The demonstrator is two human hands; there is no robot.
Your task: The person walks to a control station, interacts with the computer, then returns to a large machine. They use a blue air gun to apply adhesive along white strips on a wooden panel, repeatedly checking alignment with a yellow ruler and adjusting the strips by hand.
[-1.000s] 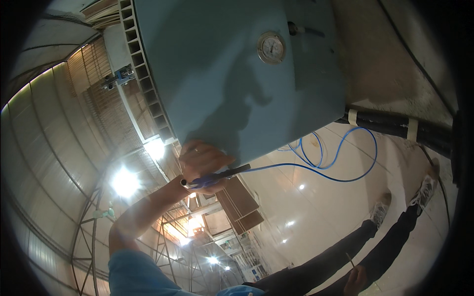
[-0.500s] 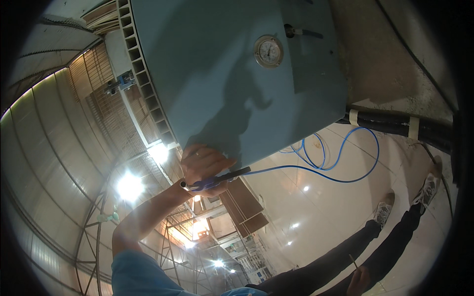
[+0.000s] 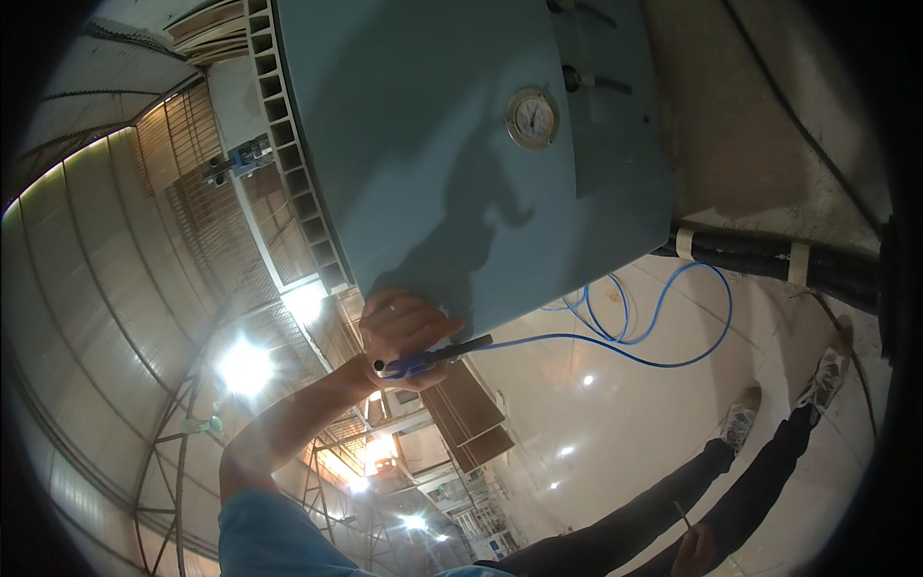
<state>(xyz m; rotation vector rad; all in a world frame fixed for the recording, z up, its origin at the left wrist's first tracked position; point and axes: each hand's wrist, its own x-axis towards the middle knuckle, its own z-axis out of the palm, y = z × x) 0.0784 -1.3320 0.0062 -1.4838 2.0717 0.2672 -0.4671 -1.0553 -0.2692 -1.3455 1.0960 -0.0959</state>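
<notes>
My left hand (image 3: 409, 322) is raised beside the lower left corner of a large blue-green panel (image 3: 385, 192). Its fingers are wrapped round a blue air gun (image 3: 415, 366) with a round metallic end and a black rear part. A thin blue hose (image 3: 663, 364) runs from this tool down over the floor in loops. Low beside my dark trousers, my right hand (image 3: 694, 550) grips a thin rod (image 3: 683, 515), whose kind I cannot make out. The shadow of an arm and hand falls across the panel, which carries a round dial gauge (image 3: 532, 118).
Two hose fittings (image 3: 573, 79) stick out above the gauge. Along the panel's left side runs an edge of square openings (image 3: 286, 132). Thick black pipes (image 3: 740, 245) with pale bands lie by the wall. My shoes (image 3: 740, 423) stand on shiny floor tiles. Brown boards (image 3: 471, 409) are beyond my left hand.
The view has shifted slightly, so the panel and gauge sit lower and further right. My left hand has turned the tool a little, bringing its round end more into view.
</notes>
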